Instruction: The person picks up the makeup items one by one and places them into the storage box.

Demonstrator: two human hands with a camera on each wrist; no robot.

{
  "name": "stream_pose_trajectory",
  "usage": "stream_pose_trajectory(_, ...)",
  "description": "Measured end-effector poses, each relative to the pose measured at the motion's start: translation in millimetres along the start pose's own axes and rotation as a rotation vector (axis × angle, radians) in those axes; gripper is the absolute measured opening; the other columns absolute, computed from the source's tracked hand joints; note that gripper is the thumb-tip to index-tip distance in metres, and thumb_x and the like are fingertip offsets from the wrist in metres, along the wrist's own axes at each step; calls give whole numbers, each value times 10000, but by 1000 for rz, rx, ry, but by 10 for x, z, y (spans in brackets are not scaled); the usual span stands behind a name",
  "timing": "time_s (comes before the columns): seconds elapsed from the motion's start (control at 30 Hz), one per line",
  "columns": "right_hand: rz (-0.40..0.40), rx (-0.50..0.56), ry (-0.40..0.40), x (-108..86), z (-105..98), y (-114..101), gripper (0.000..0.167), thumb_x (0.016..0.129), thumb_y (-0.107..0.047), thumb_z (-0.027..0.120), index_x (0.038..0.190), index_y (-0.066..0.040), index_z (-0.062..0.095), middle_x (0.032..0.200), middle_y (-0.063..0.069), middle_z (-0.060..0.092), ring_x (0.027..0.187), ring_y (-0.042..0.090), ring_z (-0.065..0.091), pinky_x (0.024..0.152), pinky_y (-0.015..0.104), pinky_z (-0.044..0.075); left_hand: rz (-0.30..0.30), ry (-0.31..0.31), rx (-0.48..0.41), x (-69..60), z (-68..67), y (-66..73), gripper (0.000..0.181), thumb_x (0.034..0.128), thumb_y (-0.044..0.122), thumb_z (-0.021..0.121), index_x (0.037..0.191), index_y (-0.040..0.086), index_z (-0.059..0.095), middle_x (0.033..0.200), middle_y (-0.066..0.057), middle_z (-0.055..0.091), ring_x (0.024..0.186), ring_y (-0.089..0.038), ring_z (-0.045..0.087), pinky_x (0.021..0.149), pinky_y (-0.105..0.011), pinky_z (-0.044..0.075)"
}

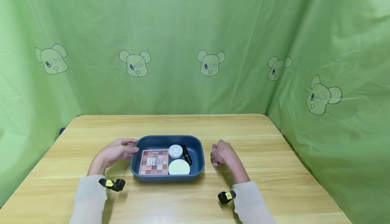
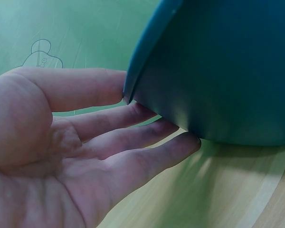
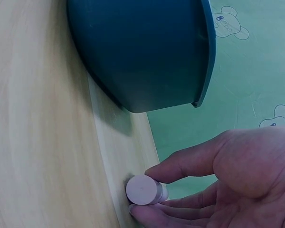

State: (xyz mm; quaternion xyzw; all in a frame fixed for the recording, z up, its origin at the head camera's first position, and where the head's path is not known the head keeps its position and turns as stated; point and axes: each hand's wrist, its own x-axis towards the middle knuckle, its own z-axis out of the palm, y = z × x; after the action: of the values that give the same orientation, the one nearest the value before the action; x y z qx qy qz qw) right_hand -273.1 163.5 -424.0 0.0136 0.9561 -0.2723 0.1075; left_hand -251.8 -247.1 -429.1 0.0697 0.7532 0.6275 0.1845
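A blue rectangular bin (image 1: 164,179) stands on the table. In it lie a pink eyeshadow palette (image 1: 153,163), a small round case with a star (image 1: 175,151), a white round case (image 1: 179,167) and a black lipstick tube (image 1: 187,155). My left hand (image 1: 117,150) touches the bin's left side, thumb at the rim, the other fingers extended against the outer wall (image 2: 237,95). To the right of the bin, my right hand (image 1: 223,152) pinches a pink cylindrical cosmetic tube (image 3: 142,190) between thumb and fingers. The tube lies at the tabletop, partly hidden by the hand in the head view.
The wood-grain table (image 1: 170,203) ends at a green curtain (image 1: 170,92) behind, and another stretch of curtain runs along the right side. Black cameras are strapped to my left (image 1: 118,184) and right (image 1: 223,198) wrists.
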Motion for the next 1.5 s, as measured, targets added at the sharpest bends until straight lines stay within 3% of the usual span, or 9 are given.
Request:
stream_pose_trajectory(0.47,-32,-10,69,2,2,9,293,911,-134,577,635,-63,646,492,53,628,528,190,621,511,225,421,22,-28,-5,-6,5,13,619,969,76,619,1469,-169,348,1410,-335,529,1177,-255,652,1031,-372,563)
stream_pose_trajectory(0.73,-28,56,66,14,20,0,351,945,-156,530,626,-65,645,472,56,611,485,178,580,484,215,375,21,-29,-5,-5,6,13,629,967,79,623,1471,-170,342,1416,-334,526,1184,-272,651,1029,-367,564)
stream_pose_trajectory(0.87,-35,65,79,7,6,-8,298,909,-143,547,641,-63,649,481,61,629,503,176,594,488,218,378,17,-26,-10,-2,7,12,630,966,78,624,1472,-167,342,1412,-335,527,1174,-259,654,1027,-361,565)
stream_pose_trajectory(1.0,-46,79,105,-8,-26,-29,164,848,-125,582,717,-45,640,510,68,649,544,178,626,508,224,416,14,-24,-11,-2,9,12,629,967,78,621,1473,-167,340,1412,-339,524,1170,-255,654,1023,-360,567)
stream_pose_trajectory(1.13,-39,106,100,-22,-54,-52,104,855,-127,592,823,-28,603,564,79,659,572,184,635,526,231,436,14,-22,-8,-3,10,10,626,966,78,620,1472,-166,344,1412,-342,522,1175,-258,651,1026,-365,565)
stream_pose_trajectory(1.37,-43,137,108,-23,-82,-79,156,888,-167,601,912,-13,604,561,63,667,597,183,645,572,253,453,14,-21,-6,-9,11,14,625,966,79,619,1472,-165,345,1416,-345,517,1186,-271,646,1033,-378,561)
stream_pose_trajectory(1.5,-60,127,128,-32,-116,-96,279,889,-191,612,1051,35,608,589,63,676,638,182,663,666,283,494,12,-21,-4,-8,9,11,624,968,82,619,1472,-163,345,1419,-343,515,1193,-270,642,1036,-376,560)
